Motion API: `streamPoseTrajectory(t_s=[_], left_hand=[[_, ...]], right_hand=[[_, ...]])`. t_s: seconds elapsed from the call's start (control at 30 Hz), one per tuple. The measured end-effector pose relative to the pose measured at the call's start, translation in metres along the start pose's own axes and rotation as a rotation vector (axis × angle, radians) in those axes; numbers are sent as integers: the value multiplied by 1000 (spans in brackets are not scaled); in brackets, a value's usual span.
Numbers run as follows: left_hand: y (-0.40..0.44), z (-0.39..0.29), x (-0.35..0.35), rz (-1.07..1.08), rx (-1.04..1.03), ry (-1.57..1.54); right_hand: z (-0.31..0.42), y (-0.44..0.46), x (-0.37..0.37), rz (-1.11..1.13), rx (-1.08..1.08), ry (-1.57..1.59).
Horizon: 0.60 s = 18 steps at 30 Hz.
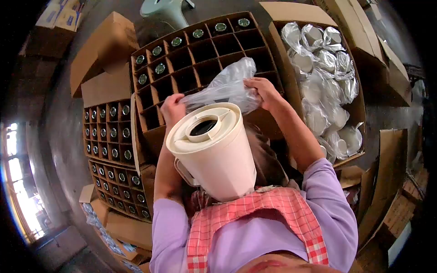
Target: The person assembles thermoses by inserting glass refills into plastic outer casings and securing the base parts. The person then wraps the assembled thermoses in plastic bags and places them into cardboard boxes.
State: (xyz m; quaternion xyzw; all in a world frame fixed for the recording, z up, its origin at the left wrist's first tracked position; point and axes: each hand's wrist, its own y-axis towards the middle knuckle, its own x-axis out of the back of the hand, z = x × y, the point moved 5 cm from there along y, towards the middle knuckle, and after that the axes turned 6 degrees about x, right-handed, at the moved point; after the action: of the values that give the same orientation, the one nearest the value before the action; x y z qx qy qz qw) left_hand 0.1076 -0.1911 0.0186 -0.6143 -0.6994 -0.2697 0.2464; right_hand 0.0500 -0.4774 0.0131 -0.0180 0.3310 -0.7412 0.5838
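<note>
A clear plastic bag (227,86) is stretched between my two hands over the near side of a divided cardboard box (207,68). My left hand (173,109) pinches the bag's left end, fingers closed. On the other side my right hand (264,92) grips the bag's right edge. A dark patch shows through the plastic, but I cannot make out what it is. Close below stands a cream-coloured pitcher (223,159) with a round lid and a side handle, upright in front of my apron. It hides part of the bag; what supports it is hidden too.
Several round glass tops (198,33) stand in the box's far and left cells. At right, an open carton (359,136) holds plastic-wrapped pieces (325,59). Filled divided boxes (109,157) lie left. A pale plastic stool (166,11) is behind; open cartons (102,50) surround me.
</note>
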Motion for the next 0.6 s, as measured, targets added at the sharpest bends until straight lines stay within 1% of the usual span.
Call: streamPoseTrajectory(t_s=[0.03, 0.1, 0.17, 0.23, 0.3, 0.37, 0.4, 0.43, 0.5, 0.57, 0.6], left_hand=[[-7, 3, 17, 14, 189, -95], [-32, -33, 67, -44, 438, -670], [-70, -47, 106, 92, -43, -983], [-115, -31, 132, 74, -91, -623], [-148, -24, 130, 335, -66, -653], [-193, 12, 119, 642, 68, -47], [-225, 7, 113, 736, 284, -137], [-258, 0, 106, 842, 495, -219], [-276, -3, 106, 994, 86, -251], [-263, -56, 134, 993, 66, -345], [-265, -47, 138, 1116, -176, -763]], right_hand=[[13, -18, -6, 87, 80, 46], [52, -69, -22, 261, 233, 140], [58, -111, -21, 626, 420, 128], [55, -154, -33, 953, 725, -281], [14, -178, -33, 1014, 489, -564], [-30, -200, -10, 1093, 435, -859], [-54, -215, -2, 1135, 407, -1178], [-62, -230, -3, 1177, 352, -1209], [-27, -242, -17, 1175, 540, -1195], [17, -248, -52, 1038, 756, -993], [31, -252, -73, 993, 935, -1168]])
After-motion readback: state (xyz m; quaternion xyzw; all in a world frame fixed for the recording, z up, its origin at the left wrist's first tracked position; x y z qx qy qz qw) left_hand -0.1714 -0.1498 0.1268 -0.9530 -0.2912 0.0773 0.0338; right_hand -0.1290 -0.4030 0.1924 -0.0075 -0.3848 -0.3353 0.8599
